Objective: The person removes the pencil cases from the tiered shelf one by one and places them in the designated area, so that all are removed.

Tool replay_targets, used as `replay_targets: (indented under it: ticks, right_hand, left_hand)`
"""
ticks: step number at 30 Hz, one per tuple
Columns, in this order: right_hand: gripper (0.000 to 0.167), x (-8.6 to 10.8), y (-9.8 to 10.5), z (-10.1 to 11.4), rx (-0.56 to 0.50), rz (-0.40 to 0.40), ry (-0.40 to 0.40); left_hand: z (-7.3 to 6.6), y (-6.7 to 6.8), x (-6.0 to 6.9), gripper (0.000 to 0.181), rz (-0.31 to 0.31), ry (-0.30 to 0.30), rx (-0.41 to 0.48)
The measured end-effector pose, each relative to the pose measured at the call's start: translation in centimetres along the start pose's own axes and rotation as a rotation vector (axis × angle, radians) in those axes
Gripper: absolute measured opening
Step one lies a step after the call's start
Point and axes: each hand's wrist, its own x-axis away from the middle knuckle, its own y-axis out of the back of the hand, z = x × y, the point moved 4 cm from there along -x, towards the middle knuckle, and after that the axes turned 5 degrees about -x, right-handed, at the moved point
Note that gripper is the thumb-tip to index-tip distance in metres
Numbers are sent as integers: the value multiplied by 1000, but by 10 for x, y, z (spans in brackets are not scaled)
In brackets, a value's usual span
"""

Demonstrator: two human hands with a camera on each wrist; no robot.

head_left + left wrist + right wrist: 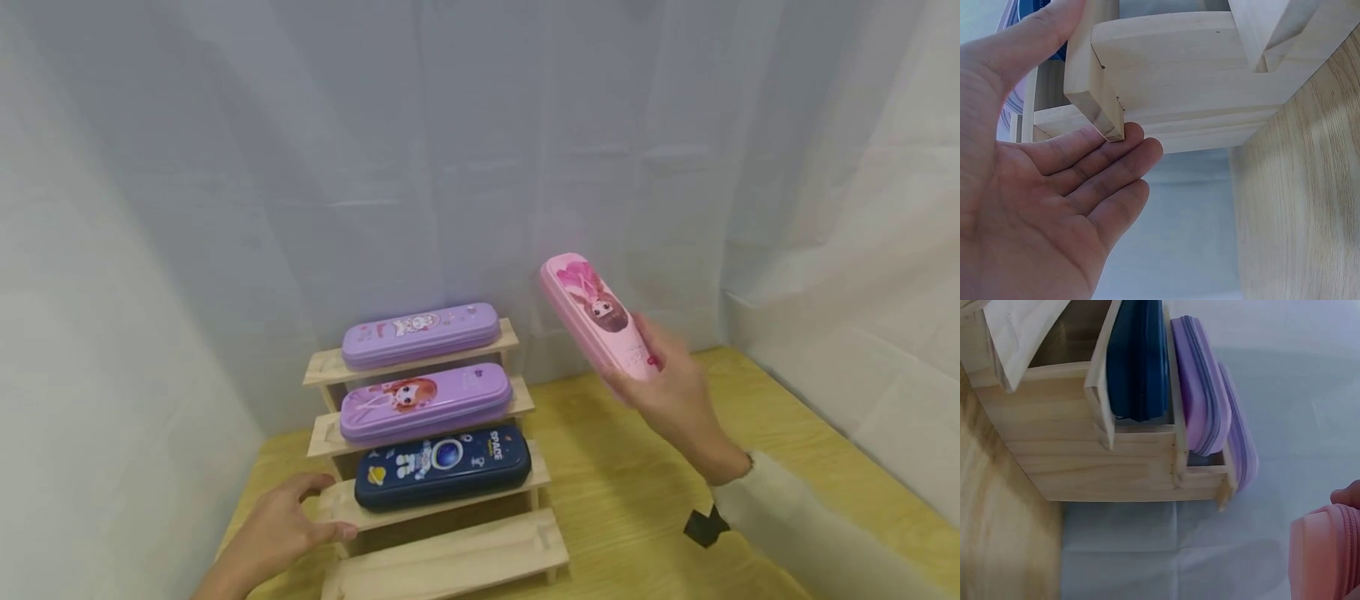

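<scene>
In the head view my right hand (pixel 678 404) grips a pink pencil case (pixel 588 308) with a doll picture, raised and tilted above the table, right of the stepped wooden stand (pixel 450 562). My left hand (pixel 281 521) holds the left end of the stand's second step from the front, thumb and fingers on either side of the board (pixel 1094 94). On that step lies a dark blue space pencil case (pixel 442 468). Behind it, one step higher, is a purple doll pencil case (pixel 427 402). The top step carries a lilac pencil case (pixel 420 335).
The stand's lowest step, at the front, has a bare top. Beneath is a yellowish wood-grain table (pixel 622 483). Pale sheeting (pixel 480 167) hangs behind and at both sides. A black tag-like piece (pixel 705 527) shows by the right sleeve.
</scene>
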Motion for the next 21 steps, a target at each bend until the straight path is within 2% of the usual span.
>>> replay_targets:
  ticks: [5, 12, 21]
  right_hand:
    - [83, 7, -7, -18, 2, -24, -22]
    - [86, 17, -27, -43, -11, 38, -166]
    - [86, 36, -60, -73, 17, 70, -223]
  left_hand:
    - [-1, 1, 1, 88, -5, -6, -2]
    - [-1, 1, -1, 87, -4, -7, -11]
    - [-1, 2, 0, 86, -10, -16, -9]
